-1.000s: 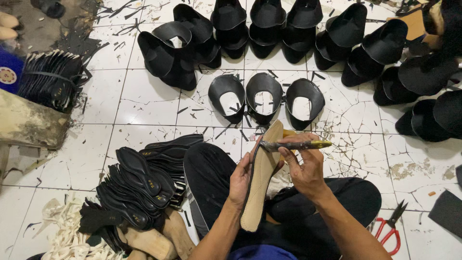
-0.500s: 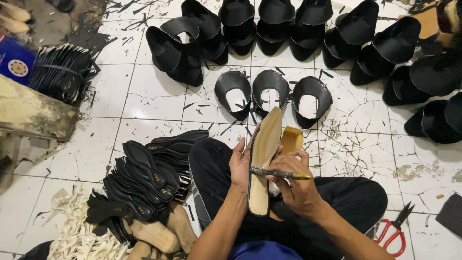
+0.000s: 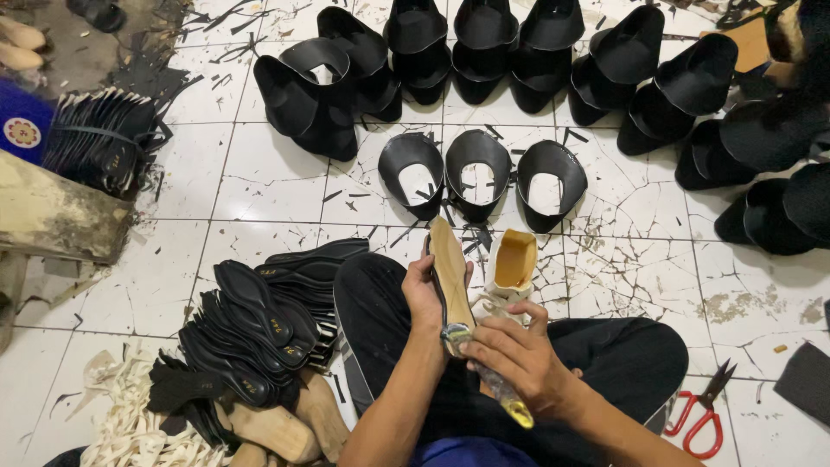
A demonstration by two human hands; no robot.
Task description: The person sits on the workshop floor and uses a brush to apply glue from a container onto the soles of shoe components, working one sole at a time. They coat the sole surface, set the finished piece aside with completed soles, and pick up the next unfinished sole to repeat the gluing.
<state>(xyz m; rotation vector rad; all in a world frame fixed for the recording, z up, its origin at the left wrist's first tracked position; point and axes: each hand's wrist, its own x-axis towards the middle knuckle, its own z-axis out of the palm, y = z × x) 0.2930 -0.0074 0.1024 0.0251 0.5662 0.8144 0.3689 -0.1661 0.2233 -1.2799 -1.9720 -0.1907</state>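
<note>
sitting on cracked white floor tiles [image 3: 277,177], left hand [image 3: 425,292] grips a wooden last [image 3: 451,268], right hand [image 3: 519,355] a brush [image 3: 484,376].

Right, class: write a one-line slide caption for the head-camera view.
Left hand steadies a wooden shoe last while right hand brushes it, black uppers beyond.

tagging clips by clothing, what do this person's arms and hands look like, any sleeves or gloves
Both forearms are bare from the elbow down, with no sleeves reaching into view. The left hand and right hand wear no gloves, and no rings, watch or bracelets show on the fingers or wrists. The nails look short. Below the arms a patch of blue clothing shows, and the legs wear black trousers.
</note>
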